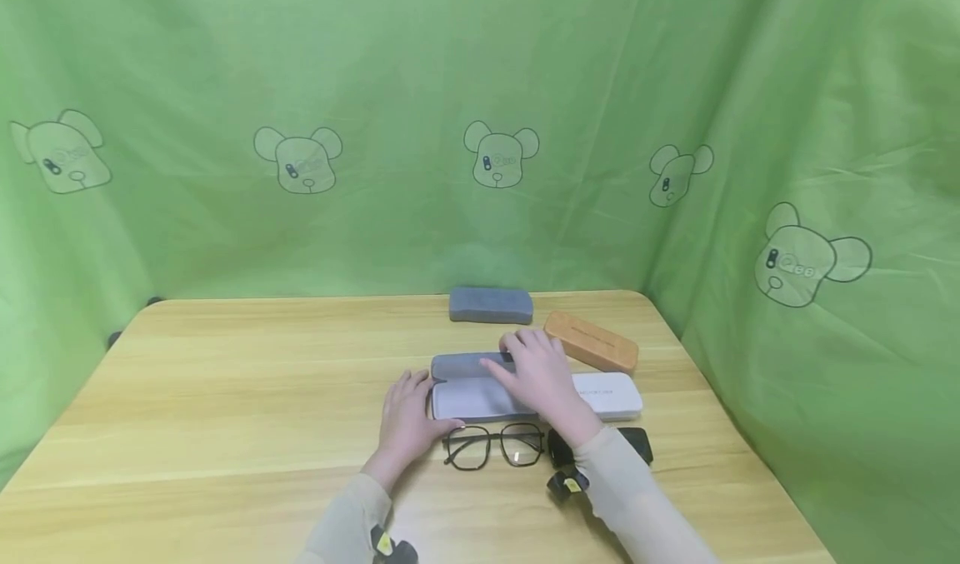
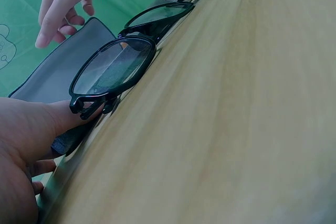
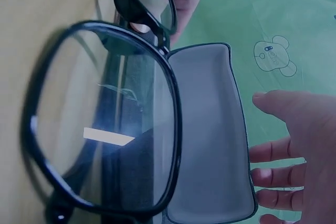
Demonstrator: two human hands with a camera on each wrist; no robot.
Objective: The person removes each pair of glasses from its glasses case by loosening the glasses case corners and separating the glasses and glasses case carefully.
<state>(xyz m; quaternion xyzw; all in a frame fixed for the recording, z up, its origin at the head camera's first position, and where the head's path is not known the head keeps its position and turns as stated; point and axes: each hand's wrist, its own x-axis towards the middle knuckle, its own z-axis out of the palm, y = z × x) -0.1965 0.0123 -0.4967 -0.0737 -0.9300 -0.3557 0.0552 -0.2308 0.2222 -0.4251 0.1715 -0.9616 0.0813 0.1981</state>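
Observation:
A grey glasses case (image 1: 472, 401) with a pale lining lies open on the table, its lid (image 3: 210, 135) raised at the back. My left hand (image 1: 407, 414) grips the left end of the case, thumb along the front and fingers round the far side. Over the lid is my right hand (image 1: 538, 372), its fingers loosely extended with the fingertips at the lid's upper edge. Black-framed eyeglasses (image 1: 495, 436) stand directly in front of the case, lenses facing me, close to the left thumb. Through one lens, the right wrist view shows part of the case.
Right of the open case lies a white case (image 1: 618, 393), partly behind my right wrist. Black sunglasses (image 1: 639, 442) sit beside my right sleeve. Farther back are an orange-brown case (image 1: 592, 343) and a blue-grey case (image 1: 491, 306). Green curtain (image 1: 405, 231) surrounds the wooden table (image 1: 262, 397).

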